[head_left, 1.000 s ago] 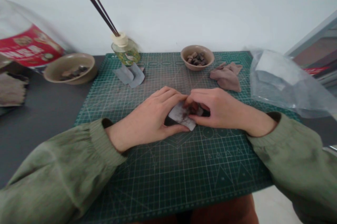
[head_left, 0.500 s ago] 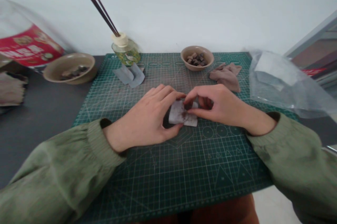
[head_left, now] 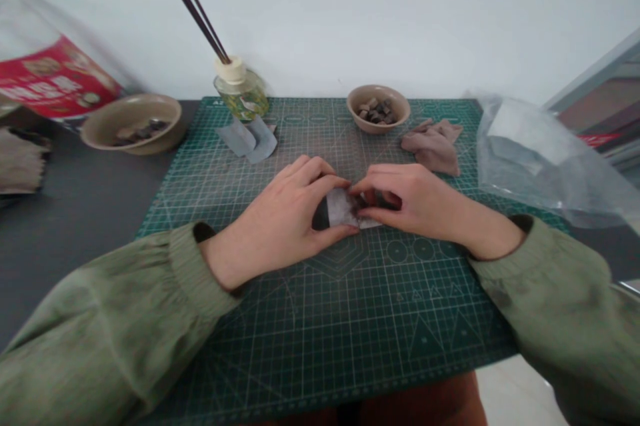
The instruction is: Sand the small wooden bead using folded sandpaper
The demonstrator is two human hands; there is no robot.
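Observation:
A small pale grey piece of sandpaper (head_left: pixel 341 207) with brown smudges lies on the green cutting mat (head_left: pixel 350 319). My left hand (head_left: pixel 287 216) grips it from the left, index finger along the far edge and thumb along the near edge. Over its right part, my right hand (head_left: pixel 407 196) is closed in a pinch. A small dark brown piece seems to be between those fingertips, mostly hidden, at the smudged area of the sandpaper.
Behind stand a bowl of small brown blocks (head_left: pixel 379 94), a reed diffuser (head_left: pixel 241 89) and grey sandpaper pieces (head_left: pixel 263 139). A brownish cloth (head_left: pixel 435 146) and clear plastic bag (head_left: pixel 540 153) lie right. At left are another bowl (head_left: pixel 167 113) and a red-and-white bag (head_left: pixel 45 79).
My left thumb has slid right along the sandpaper's near edge. My right hand covers more of the sheet's right side. The whole view has shifted slightly.

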